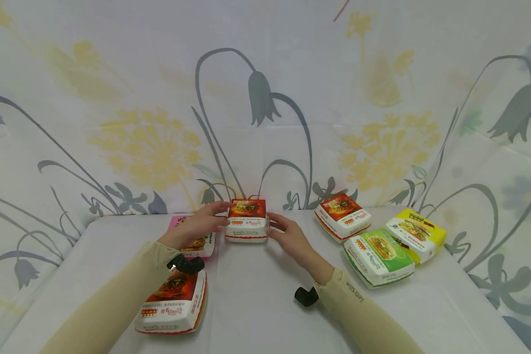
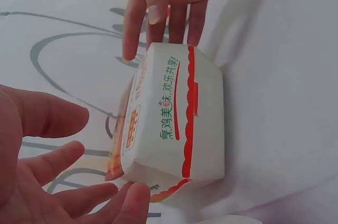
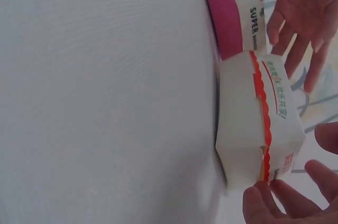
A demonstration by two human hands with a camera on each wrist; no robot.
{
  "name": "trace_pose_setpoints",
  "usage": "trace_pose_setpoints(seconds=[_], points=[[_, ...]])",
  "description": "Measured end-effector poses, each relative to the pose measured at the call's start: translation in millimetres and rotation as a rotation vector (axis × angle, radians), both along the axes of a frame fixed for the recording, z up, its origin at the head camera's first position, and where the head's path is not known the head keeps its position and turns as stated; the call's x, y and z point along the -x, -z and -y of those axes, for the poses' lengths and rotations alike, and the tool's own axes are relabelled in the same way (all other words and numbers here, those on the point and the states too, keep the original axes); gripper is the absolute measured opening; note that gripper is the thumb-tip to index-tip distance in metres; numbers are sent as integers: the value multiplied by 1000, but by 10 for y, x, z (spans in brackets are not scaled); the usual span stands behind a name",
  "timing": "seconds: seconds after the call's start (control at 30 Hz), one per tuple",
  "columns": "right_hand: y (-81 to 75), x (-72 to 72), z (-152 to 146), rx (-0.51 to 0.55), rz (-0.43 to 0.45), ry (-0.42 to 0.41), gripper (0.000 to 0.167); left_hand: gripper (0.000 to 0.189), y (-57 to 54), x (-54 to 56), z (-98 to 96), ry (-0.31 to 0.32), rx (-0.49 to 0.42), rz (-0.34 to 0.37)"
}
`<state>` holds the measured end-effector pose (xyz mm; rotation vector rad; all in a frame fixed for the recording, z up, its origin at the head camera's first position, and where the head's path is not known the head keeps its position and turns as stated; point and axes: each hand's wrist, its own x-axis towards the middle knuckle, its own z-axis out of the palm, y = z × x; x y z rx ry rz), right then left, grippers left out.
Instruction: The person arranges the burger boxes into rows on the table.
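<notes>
A red-topped white burger box [image 1: 246, 222] sits upright on the white cloth, near the back of the table. My left hand [image 1: 196, 226] is at its left side and my right hand [image 1: 296, 245] at its right, fingers extended towards it. In the left wrist view, fingertips of the left hand [image 2: 58, 182] lie at a lower corner of the box [image 2: 174, 113]. The right wrist view has the right hand [image 3: 296, 203] with fingertips at the box's near end. Whether either hand presses on the cardboard I cannot tell.
A pink burger box [image 1: 207, 245] lies partly under my left hand, and another red one [image 1: 172, 302] stands nearer, partly behind the forearm. To the right are a red box [image 1: 342, 216], a green box [image 1: 378, 256] and a yellow box [image 1: 431, 238]. A flowered cloth [image 1: 265, 147] hangs behind.
</notes>
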<state>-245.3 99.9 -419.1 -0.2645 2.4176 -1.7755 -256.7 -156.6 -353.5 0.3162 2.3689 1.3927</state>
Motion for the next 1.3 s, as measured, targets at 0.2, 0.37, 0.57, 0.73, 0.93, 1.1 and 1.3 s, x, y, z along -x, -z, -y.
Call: trace_pose_setpoints(seconds=[0.2,0.37,0.57,0.73,0.93,1.1,1.3], points=[[4,-10,-17,-9,-19,-5,49,54,2,9,4,5,14,9],[-72,-61,-20,-34,-13,-11,50,56,23,16,7,40,56,-1],[-7,-21,-31,-148,-81,-17,48,56,61,14,-9,63,165,-82],[-32,-26,-8,-245,-122,-9,46,54,107,26,-27,121,241,-207],[-43,-22,12,-252,-107,19,42,49,115,16,-72,157,347,-306],[-15,6,6,-250,-86,-8,46,48,80,-12,-119,140,393,-315],[-3,26,-15,-263,-100,-29,49,47,81,-27,-146,132,406,-316]])
